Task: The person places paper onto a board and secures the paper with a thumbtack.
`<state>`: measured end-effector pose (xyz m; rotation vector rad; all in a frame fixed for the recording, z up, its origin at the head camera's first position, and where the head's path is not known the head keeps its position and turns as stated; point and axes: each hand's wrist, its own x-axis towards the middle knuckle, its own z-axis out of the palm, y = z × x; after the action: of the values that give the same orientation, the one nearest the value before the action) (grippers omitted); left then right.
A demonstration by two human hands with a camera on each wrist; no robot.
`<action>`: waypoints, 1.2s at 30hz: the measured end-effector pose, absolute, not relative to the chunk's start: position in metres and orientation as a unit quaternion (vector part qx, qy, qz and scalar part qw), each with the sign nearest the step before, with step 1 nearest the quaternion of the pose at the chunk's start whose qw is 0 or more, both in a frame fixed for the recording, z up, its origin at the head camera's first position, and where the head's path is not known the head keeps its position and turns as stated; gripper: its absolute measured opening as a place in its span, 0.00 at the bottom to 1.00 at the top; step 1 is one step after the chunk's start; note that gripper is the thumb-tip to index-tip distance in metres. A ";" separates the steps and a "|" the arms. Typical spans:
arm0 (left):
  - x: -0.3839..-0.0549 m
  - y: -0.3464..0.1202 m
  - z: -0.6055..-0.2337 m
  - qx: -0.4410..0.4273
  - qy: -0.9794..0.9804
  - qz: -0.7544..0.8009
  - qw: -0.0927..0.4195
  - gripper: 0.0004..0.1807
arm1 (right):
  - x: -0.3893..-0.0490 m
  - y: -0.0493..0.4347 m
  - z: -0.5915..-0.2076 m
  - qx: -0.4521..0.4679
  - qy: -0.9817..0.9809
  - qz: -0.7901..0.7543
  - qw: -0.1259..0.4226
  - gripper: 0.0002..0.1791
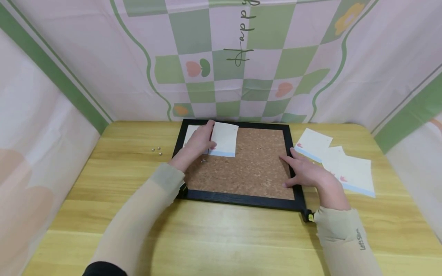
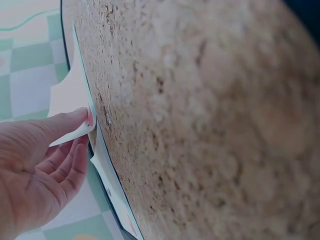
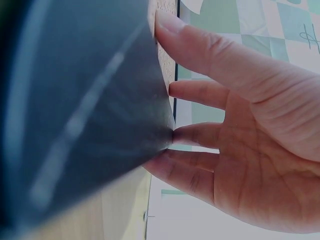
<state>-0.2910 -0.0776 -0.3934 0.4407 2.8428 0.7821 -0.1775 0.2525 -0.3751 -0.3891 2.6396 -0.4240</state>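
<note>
Leftmost card (image 1: 191, 133) partly hidden by left hand (image 1: 199, 142); black frame (image 3: 95, 105) blurred, right wrist view.

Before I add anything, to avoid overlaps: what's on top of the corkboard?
A card pinched by the left hand; another card left of it, partly hidden by that hand. Small shiny bits lie below them. The right hand touches the black frame. Anything beneath the cards is covered.

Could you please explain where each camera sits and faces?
On head: looks forward and down at a rectangular black-framed cork board; both arms show.
On left wrist: looks across the cork; left grip pinches a white paper card.
On right wrist: looks past the frame; right grip touches it.
Head and left wrist share that card.
</note>
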 end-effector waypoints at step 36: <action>-0.275 -0.074 -0.389 0.218 0.962 0.035 0.158 0.31 | -0.177 0.254 -0.376 -0.140 0.952 -0.159 0.221 0.53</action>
<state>-0.2753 -0.0736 -0.3892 0.6244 2.7529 0.0987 -0.1767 0.2540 -0.3759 -0.3857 2.6314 -0.4391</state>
